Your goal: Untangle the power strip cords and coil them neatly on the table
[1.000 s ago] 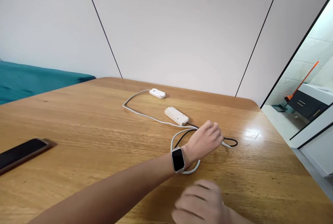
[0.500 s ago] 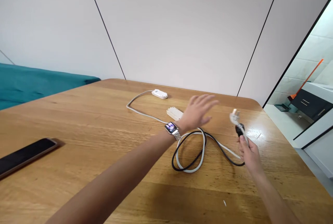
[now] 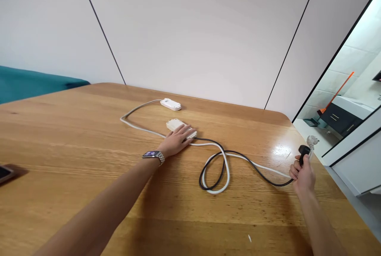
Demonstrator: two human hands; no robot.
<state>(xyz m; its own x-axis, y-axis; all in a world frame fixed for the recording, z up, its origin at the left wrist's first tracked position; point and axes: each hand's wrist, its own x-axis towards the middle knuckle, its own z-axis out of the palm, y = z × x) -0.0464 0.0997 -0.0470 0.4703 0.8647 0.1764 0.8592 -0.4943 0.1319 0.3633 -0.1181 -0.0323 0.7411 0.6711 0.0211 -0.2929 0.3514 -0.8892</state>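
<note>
Wall (image 3: 190, 37): pale grey panels, two dark seams, fills the far side. Wooden table (image 3: 89, 137) runs from the near edge back to it; glossy, light glare at right.

Teal sofa (image 3: 35, 83) far left, beyond the table edge. Far right, through a doorway: dark vanity cabinet (image 3: 339, 119), with an orange broom (image 3: 337, 92) leaning by it.

White cable (image 3: 228, 174) and black cable (image 3: 278, 185) share a loose loop on the table, right of center, and cross there. From the loop both run right, into the right hand (image 3: 303, 172).

Right hand: over the table's right side, fingers curled closed around the black plug and cable; white cable passes at the same grip. Left hand (image 3: 175, 141): palm down, fingers extended and slightly apart, lying on the cream power strip (image 3: 175, 124), not wrapped round it.

Cream power strip: mid-table, black cable exits its right end. White power strip (image 3: 170, 104): farther back and a bit left, well apart from the hands; white cable exits its left end, bends left, then comes back past the cream one.

Phone (image 3: 5, 173): left edge, mostly cut off. Watch (image 3: 151, 154) on left wrist, screen lit. Black plug (image 3: 304, 150) and clear-white plug (image 3: 312, 141) poke up from the right fist, side by side. Thin white sliver (image 3: 249, 238) on the near table.
</note>
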